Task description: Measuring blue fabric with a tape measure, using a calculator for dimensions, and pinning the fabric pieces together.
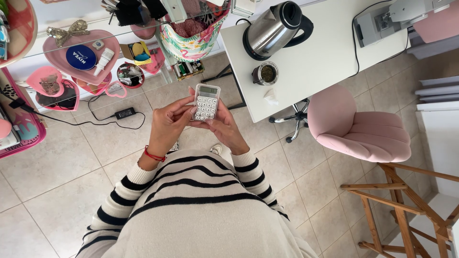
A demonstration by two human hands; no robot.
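A small white calculator (206, 102) with round keys and a grey display is held up in front of me, above the tiled floor. My left hand (168, 125) grips its left side, thumb lying across the lower keys; a red bracelet circles that wrist. My right hand (225, 129) cradles the calculator from below and from the right, fingers behind it. Both arms wear a cream sweater with black stripes.
A white desk (330, 52) carries a steel kettle (273, 29) and a small cup (265, 74). A pink swivel chair (358, 126) stands beside it, a wooden frame (406, 210) at lower right. Glass shelves (91, 52) with pink heart trays sit at upper left, a cable and adapter (125, 113) on the floor.
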